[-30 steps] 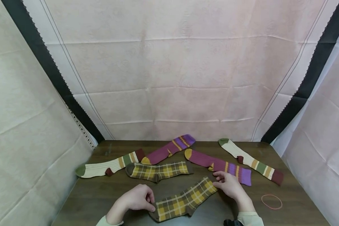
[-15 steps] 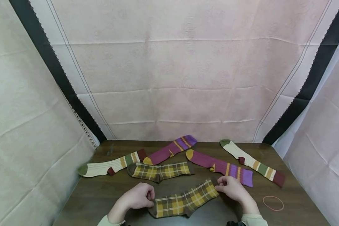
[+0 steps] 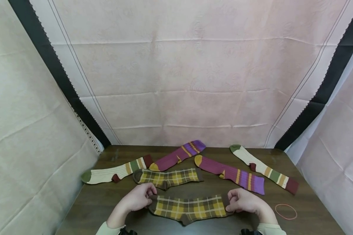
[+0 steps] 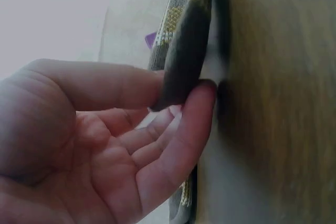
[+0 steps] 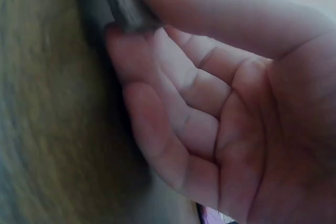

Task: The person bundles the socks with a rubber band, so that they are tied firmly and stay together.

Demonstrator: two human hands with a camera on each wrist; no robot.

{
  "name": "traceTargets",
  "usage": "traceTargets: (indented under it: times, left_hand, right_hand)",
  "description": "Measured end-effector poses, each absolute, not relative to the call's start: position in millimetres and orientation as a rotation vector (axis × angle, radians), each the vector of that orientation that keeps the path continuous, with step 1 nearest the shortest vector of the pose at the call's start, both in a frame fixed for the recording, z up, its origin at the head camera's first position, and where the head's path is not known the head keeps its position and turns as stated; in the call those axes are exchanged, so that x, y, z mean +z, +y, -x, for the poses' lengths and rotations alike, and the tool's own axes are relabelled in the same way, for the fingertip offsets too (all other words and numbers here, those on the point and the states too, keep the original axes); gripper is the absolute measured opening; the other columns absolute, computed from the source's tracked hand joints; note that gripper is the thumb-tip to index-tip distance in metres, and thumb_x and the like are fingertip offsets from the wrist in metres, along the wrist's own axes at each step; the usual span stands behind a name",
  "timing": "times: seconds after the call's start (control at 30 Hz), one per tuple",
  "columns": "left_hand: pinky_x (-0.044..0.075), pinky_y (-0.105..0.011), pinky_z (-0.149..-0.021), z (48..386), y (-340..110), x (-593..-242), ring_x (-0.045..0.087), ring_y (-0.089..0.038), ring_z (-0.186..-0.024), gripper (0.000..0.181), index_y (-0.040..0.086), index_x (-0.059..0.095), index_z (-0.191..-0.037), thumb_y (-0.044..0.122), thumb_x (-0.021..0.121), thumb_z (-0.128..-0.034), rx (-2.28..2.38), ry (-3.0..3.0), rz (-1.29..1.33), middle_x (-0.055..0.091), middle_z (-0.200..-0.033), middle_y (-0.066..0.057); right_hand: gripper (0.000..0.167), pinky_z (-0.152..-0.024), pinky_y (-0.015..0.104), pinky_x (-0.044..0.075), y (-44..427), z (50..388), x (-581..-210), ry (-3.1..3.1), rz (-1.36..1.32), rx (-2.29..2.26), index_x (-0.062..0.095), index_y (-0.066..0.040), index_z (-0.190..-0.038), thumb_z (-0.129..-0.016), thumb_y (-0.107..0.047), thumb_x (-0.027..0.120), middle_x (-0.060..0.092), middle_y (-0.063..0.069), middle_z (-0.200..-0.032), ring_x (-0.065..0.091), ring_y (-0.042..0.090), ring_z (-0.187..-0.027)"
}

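A yellow and brown plaid sock [image 3: 191,209] stretches level between my two hands near the front of the table. My left hand [image 3: 138,197] pinches its dark toe end [image 4: 186,51] between thumb and forefinger. At the other end, my right hand [image 3: 244,202] grips the dark cuff [image 5: 128,3] with thumb and fingers. Just behind it lies a second plaid sock [image 3: 167,177], flat, with its toe to the left.
Two maroon and purple socks, one at the back [image 3: 177,156] and one right of centre [image 3: 229,173], lie flat. A cream striped sock [image 3: 116,171] is at left, another [image 3: 263,166] at right. A pink elastic band [image 3: 286,212] rests on the table [image 3: 309,213]. Fabric walls [image 3: 194,81] enclose it.
The held plaid sock has gone from slanting to nearly level. My left hand moved up and away from me with the toe end, while my right hand came down towards me with the cuff.
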State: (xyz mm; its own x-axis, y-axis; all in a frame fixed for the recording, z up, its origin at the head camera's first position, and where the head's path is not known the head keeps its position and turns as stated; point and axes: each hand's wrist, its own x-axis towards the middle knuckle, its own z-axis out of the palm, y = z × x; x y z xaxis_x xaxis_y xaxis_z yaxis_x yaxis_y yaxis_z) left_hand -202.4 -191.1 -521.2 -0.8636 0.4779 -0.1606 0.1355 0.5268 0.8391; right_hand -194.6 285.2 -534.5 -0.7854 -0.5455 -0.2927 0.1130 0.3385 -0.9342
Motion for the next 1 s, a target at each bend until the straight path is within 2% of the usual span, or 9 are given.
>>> traceTargets:
  times: [0.1,0.2,0.43,0.73,1.0]
  left_hand:
    - [0.05,-0.033,-0.058,204.2,-194.3,-521.6,0.06,-0.02,-0.066,0.026,0.002,0.066,-0.107,-0.015,0.063,-0.0872,1.256,2.446,-0.447,0.059,-0.088,-0.009]
    - [0.054,-0.035,-0.06,205.3,-197.3,-522.9,0.061,-0.021,-0.069,0.019,0.001,0.066,-0.105,-0.011,0.068,-0.0902,1.264,2.472,-0.369,0.058,-0.088,-0.009]
    - [0.061,-0.039,-0.062,207.8,-203.0,-525.2,0.064,-0.022,-0.069,0.016,-0.002,0.067,-0.099,-0.008,0.078,-0.0896,1.305,2.468,-0.289,0.06,-0.084,-0.009]
    - [0.062,-0.039,-0.063,211.7,-208.6,-524.4,0.066,-0.021,-0.069,0.012,-0.003,0.071,-0.098,-0.007,0.079,-0.0904,1.293,2.439,-0.306,0.064,-0.081,-0.008]
    - [0.062,-0.038,-0.063,211.1,-209.7,-524.1,0.067,-0.021,-0.068,0.013,-0.003,0.071,-0.098,-0.007,0.08,-0.0896,1.287,2.448,-0.311,0.065,-0.081,-0.008]
  right_hand:
    - [0.026,-0.056,0.024,0.045,279.4,194.0,-534.7,2.026,0.374,-1.469,0.052,0.004,-0.096,-0.09,0.0,0.077,0.057,-0.003,-0.07,0.057,0.009,-0.064]
    - [0.025,-0.057,0.025,0.048,274.0,193.0,-535.2,2.052,0.369,-1.461,0.057,0.001,-0.1,-0.088,0.0,0.079,0.058,-0.003,-0.071,0.06,0.01,-0.065]
    - [0.03,-0.057,0.026,0.051,270.2,191.1,-536.8,2.122,0.345,-1.446,0.06,0.001,-0.105,-0.085,0.001,0.081,0.058,-0.002,-0.07,0.062,0.012,-0.066]
    - [0.032,-0.058,0.029,0.054,269.0,189.8,-539.1,2.156,0.317,-1.441,0.06,0.001,-0.107,-0.084,0.001,0.083,0.068,0.004,-0.073,0.07,0.017,-0.067]
    - [0.032,-0.058,0.029,0.054,269.1,190.5,-539.4,2.153,0.323,-1.444,0.06,0.001,-0.107,-0.085,0.001,0.083,0.069,0.005,-0.073,0.071,0.018,-0.067]
